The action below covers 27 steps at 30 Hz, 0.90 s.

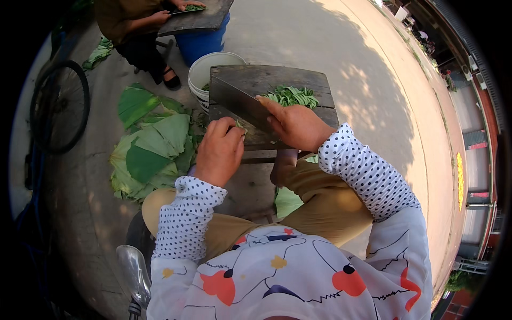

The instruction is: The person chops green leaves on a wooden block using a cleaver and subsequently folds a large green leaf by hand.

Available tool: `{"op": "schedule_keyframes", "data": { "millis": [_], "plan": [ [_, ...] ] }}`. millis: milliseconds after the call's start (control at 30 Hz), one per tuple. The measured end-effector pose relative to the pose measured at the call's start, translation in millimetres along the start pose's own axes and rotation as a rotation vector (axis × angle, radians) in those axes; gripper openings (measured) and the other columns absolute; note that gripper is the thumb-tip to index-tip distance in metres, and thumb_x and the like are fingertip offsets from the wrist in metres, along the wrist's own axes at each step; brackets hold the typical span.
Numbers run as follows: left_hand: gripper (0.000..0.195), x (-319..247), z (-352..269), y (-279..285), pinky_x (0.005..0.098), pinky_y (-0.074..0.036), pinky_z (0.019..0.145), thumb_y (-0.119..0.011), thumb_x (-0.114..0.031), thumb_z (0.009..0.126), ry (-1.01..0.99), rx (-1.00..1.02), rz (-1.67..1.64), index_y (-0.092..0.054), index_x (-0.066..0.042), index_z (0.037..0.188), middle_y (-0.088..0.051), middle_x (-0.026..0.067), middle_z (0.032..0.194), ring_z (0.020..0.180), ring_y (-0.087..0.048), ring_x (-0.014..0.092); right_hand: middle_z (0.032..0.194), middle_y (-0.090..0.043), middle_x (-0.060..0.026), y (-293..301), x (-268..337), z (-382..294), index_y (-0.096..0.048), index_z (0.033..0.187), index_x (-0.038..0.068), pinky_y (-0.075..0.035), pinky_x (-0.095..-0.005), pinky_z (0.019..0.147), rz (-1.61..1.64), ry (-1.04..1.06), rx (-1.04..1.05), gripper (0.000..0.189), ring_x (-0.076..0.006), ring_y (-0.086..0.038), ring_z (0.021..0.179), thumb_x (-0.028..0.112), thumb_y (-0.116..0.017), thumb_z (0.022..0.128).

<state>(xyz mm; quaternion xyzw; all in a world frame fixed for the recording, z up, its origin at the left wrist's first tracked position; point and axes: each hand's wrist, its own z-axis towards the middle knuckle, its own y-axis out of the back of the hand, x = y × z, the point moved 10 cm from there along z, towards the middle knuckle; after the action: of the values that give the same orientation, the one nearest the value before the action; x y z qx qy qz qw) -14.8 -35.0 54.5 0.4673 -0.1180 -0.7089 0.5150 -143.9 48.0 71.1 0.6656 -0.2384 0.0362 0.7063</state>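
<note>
My right hand (pixel 302 125) grips a broad-bladed cleaver (pixel 239 102), its blade slanting up and left across a dark wooden board (pixel 276 73). Beyond that hand, a heap of green leaf strips (pixel 295 97) rests on the board. My left hand (pixel 219 150) is at the board's near left corner with its fingers bent around a small piece of green leaf (pixel 241 127); the rest of that piece is hidden by the fingers. To the left, large green leaves, apparently lotus leaves (pixel 160 136), lie piled on the ground.
A white bucket (pixel 195 82) with some green shreds stands against the board's far left corner. Farther off, another person (pixel 132 28) sits at a second board (pixel 200 18) on a blue barrel (pixel 202 45). A wheel (pixel 86 96) and a mirror (pixel 134 272) are on my left.
</note>
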Motion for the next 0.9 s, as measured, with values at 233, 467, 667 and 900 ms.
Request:
{"op": "schedule_keyframes", "data": {
  "millis": [233, 467, 667, 900],
  "plan": [
    [0.020, 0.4, 13.1, -11.5, 0.0448, -0.053, 0.086, -0.077, -0.002, 0.083, -0.029, -0.092, -0.050, -0.069, -0.004, 0.101, -0.065, 0.0102, 0.109, 0.101, -0.063, 0.035, 0.080, -0.068, -0.0252, 25.4, -12.3, -16.0, -0.043, 0.156, 0.009, -0.052, -0.0539, 0.070, -0.007, -0.060, -0.048, 0.056, -0.0460, -0.067, 0.075, 0.013, -0.058, 0.102],
    [0.023, 3.1, 15.2, -16.1, 0.0446, -0.054, 0.087, -0.076, -0.002, 0.083, -0.015, -0.081, -0.034, -0.067, -0.005, 0.104, -0.062, 0.0109, 0.109, 0.103, -0.062, 0.034, 0.082, -0.069, -0.0235, 24.1, 12.0, -31.3, -0.042, 0.158, 0.012, -0.054, -0.0530, 0.060, -0.116, 0.004, 0.033, 0.061, -0.0437, -0.067, 0.066, 0.012, -0.062, 0.100],
    [0.022, 4.1, 13.8, -18.2, 0.0454, -0.053, 0.086, -0.077, -0.003, 0.083, -0.003, -0.071, -0.025, -0.069, -0.004, 0.104, -0.064, 0.0117, 0.109, 0.101, -0.063, 0.036, 0.083, -0.070, -0.0222, 20.1, 18.6, -35.6, -0.040, 0.158, 0.006, -0.054, -0.0504, 0.057, -0.166, 0.016, 0.104, 0.070, -0.0413, -0.068, 0.065, 0.007, -0.066, 0.093],
    [0.021, 5.2, 10.5, -18.9, 0.0453, -0.054, 0.086, -0.078, -0.004, 0.083, 0.015, -0.046, -0.008, -0.071, -0.004, 0.102, -0.066, 0.0115, 0.107, 0.101, -0.063, 0.035, 0.087, -0.072, -0.0172, -2.4, 36.6, -18.4, -0.035, 0.159, -0.001, -0.056, -0.0455, 0.059, -0.225, 0.137, 0.099, 0.090, -0.0351, -0.070, 0.068, 0.004, -0.074, 0.077]
  ]
}}
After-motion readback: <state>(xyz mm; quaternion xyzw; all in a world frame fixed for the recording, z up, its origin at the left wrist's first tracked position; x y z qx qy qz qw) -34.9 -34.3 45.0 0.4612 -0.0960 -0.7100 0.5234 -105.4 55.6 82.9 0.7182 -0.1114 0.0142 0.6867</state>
